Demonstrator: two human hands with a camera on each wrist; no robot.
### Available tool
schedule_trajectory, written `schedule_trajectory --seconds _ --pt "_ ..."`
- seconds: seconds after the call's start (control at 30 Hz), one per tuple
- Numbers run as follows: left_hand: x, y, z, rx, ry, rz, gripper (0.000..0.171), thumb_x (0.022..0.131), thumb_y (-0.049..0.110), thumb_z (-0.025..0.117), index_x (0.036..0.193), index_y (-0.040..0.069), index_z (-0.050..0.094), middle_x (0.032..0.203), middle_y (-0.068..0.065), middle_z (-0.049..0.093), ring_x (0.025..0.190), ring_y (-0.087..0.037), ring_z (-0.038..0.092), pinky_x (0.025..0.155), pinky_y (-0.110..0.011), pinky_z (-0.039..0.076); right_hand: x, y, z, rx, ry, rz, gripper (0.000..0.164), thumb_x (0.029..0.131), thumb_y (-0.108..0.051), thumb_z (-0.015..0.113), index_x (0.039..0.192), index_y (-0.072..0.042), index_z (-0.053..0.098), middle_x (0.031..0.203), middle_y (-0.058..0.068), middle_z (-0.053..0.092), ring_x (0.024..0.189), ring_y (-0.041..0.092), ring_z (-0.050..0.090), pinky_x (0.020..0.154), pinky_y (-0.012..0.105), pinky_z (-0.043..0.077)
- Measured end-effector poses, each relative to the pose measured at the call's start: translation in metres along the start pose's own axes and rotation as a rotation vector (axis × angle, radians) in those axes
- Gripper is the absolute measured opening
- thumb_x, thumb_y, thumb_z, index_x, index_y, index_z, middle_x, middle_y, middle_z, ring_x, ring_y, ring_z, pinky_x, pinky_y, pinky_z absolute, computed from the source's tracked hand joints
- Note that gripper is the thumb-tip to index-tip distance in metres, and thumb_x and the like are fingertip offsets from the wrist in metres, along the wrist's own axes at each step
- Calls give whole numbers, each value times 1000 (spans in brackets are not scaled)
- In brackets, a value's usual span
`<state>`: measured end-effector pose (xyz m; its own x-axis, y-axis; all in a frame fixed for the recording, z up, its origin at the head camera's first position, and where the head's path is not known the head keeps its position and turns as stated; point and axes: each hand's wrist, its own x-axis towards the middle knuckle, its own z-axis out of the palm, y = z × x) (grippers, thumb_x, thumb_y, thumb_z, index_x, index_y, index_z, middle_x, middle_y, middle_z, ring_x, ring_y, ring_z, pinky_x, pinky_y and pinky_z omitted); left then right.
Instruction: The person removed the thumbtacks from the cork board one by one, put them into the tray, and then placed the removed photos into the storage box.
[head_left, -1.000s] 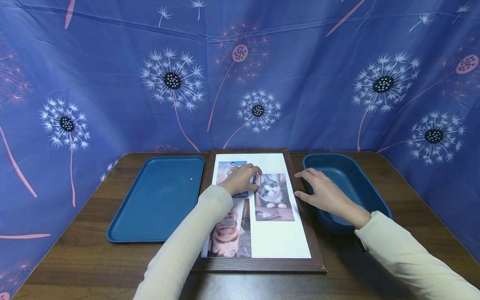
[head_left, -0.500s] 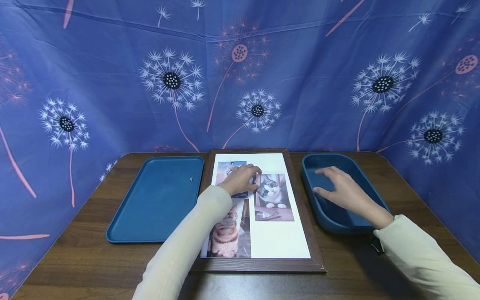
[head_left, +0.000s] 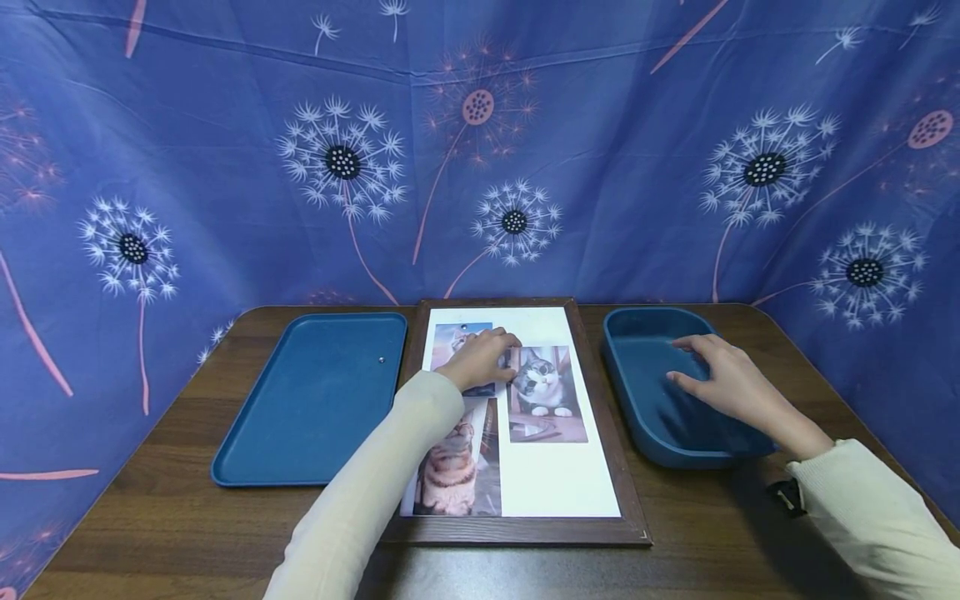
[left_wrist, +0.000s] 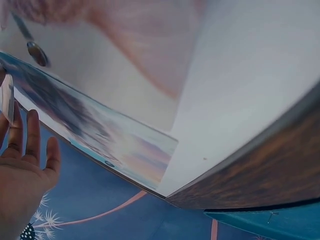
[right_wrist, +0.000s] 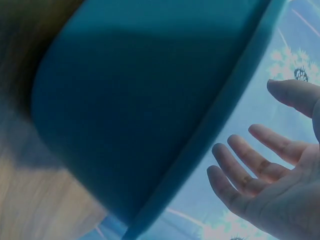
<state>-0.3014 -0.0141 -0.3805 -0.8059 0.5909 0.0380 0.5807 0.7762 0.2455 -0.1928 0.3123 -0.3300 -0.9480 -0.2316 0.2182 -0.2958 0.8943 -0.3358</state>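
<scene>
A framed whiteboard [head_left: 558,492] lies on the table, bearing several cat photos. My left hand [head_left: 480,360] is over the upper middle of the board, covering part of the upper-left photo [head_left: 448,335]. Its thumb and fingers pinch the left edge of the grey-and-white cat photo [head_left: 547,396]; the left wrist view shows a pale edge between them. Below that hand lies an orange tabby photo [head_left: 450,475], partly hidden by the sleeve. My right hand [head_left: 731,379] hovers over the blue tub [head_left: 652,433], fingers apart and holding nothing that shows.
Left of the board lies a flat blue tray [head_left: 300,417] with one small silver round piece [head_left: 382,360] on it. Another small round magnet-like piece [left_wrist: 37,54] sits on a photo. A blue dandelion-print cloth [head_left: 600,150] hangs behind the table [head_left: 165,517].
My right hand has moved right, from beside the board's right edge to over the tub. My left hand has stayed almost still at the photo.
</scene>
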Motion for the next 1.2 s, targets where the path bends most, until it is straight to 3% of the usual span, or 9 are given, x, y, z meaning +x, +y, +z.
schedule_trajectory --seconds 0.57,0.83,1.0,1.2 --pt "1 -2 -3 -48 -22 -17 50 82 32 67 127 17 51 125 -2 57 115 -23 52 99 -44 35 -9 35 -20 -15 32 124 54 88 -31 60 123 9 46 116 32 46 99 48 48 71 57 41" --pt "0 -2 -5 -91 -12 0 47 83 28 66 127 16 50 120 -3 57 111 -21 54 96 -44 37 -11 50 -22 -15 -4 214 61 89 -39 55 126 8 43 119 33 44 104 48 45 74 58 39" --pt "-2 -1 -9 -176 -29 10 48 86 24 63 130 16 47 117 -4 55 102 -18 54 89 -38 43 -14 59 -21 -16 -31 238 62 89 -35 56 126 12 40 119 37 43 102 50 45 73 57 41" --pt "-3 -1 -9 -272 -26 44 47 86 17 62 130 12 46 110 -6 54 88 -15 52 77 -29 45 -15 67 -18 13 -39 249 55 88 -27 58 123 13 41 108 37 54 93 47 55 66 48 47"
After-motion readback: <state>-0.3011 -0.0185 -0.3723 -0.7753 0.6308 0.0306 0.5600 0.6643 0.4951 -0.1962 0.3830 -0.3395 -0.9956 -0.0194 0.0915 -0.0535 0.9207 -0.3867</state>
